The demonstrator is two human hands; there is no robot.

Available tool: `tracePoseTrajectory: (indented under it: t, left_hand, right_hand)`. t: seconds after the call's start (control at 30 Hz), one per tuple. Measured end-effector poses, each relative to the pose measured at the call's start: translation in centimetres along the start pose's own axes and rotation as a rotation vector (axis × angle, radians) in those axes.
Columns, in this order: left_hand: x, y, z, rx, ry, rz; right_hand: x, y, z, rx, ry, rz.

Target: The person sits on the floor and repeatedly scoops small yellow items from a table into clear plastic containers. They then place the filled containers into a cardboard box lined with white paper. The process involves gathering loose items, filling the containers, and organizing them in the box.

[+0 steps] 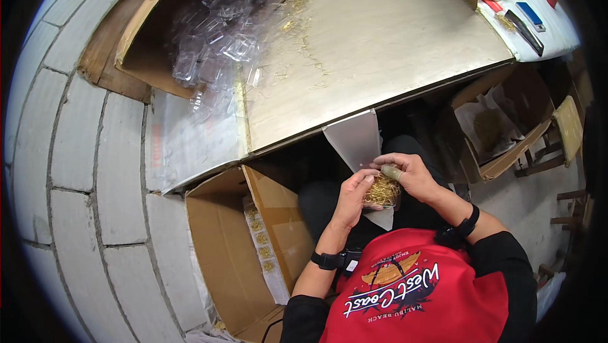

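Note:
Over my lap sits a small clear plastic box [397,202] filled with thin, gold-coloured, wire-like pieces [382,191]. My left hand [353,196] closes on the box's left side, thumb and fingers near its far edge. At the far right corner, my right hand [410,174] has its fingers bent and pressed together over the pieces. One of its digits wears a pale cover [392,171]. What those fingertips pinch is hidden. A white sheet [354,140] runs from the table edge down under the box.
Ahead stands a table [367,33] with scattered gold bits. Many clear plastic boxes [221,39] spill from a tipped carton [140,33] at its left. Below left, a cardboard box [218,242] holds filled clear boxes [263,251]. Another carton [506,166] stands right, beneath a black stapler [524,31].

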State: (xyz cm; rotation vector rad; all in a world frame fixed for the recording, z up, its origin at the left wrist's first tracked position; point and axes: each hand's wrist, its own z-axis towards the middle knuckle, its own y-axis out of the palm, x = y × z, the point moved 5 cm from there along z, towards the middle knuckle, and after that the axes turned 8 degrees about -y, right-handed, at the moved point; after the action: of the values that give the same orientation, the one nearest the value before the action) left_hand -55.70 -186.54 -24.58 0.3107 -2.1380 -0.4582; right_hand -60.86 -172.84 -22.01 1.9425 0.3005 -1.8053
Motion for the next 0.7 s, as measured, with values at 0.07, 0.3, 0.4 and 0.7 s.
tracePoseTrajectory:
  t: [0.07,0.3,0.4,0.7]
  left_hand:
    - [0.4,0.4,0.1,-0.071,-0.047,-0.055]
    - [2.6,-0.2,-0.2,-0.104,0.042,-0.139]
    - [2.1,-0.8,0.0,0.015,0.086,-0.344]
    - [3.2,-1.4,-0.2,0.115,0.192,-0.201]
  right_hand:
    - [-0.5,0.2,0.4,-0.013,-0.083,0.005]
    - [-5.1,2.8,-0.6,-0.275,-0.816,-0.886]
    - [-5.4,4.1,-1.0,-0.272,-0.816,-0.982]
    - [-7.2,4.2,-0.9,-0.163,-0.850,-0.779]
